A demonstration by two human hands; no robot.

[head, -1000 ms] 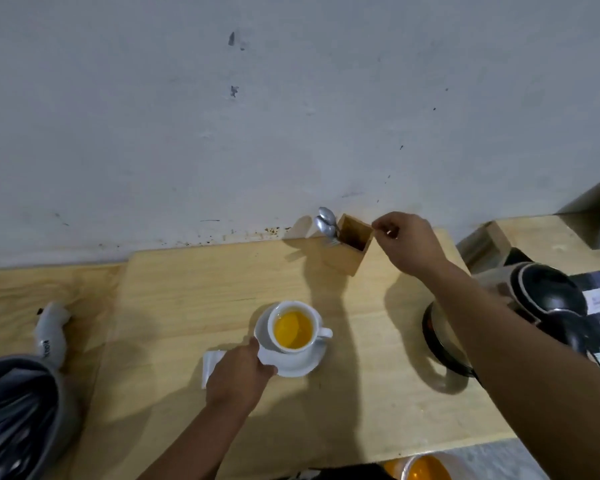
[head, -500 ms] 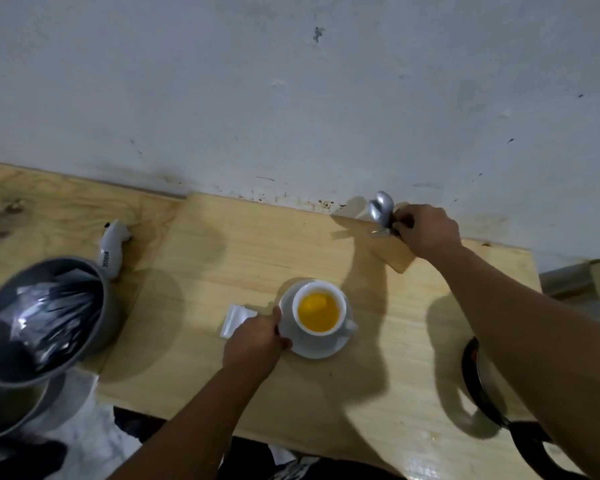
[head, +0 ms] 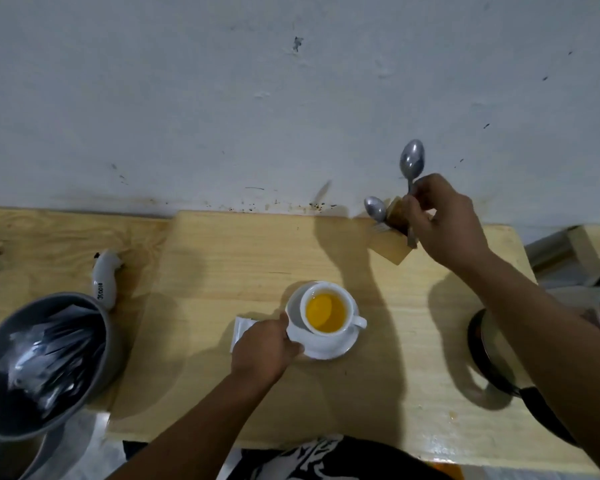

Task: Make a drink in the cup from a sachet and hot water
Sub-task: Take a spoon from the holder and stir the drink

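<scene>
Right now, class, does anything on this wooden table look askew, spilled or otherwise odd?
Nothing is spilled. The small wooden spoon holder by the wall is tipped over at an angle as the right hand lifts a metal spoon from it. The left hand steadies the white saucer.

The right hand (head: pixel 445 220) is now lifting a spoon (head: pixel 412 161) out of the wooden holder (head: pixel 394 249) — a second ago its fingers were only reaching the holder's rim, and half a second ago they were closing at the spoon bowls. The spoon's bowl is now standing clear above the holder against the wall — its handle end is still showing just beside the holder's top.
</scene>
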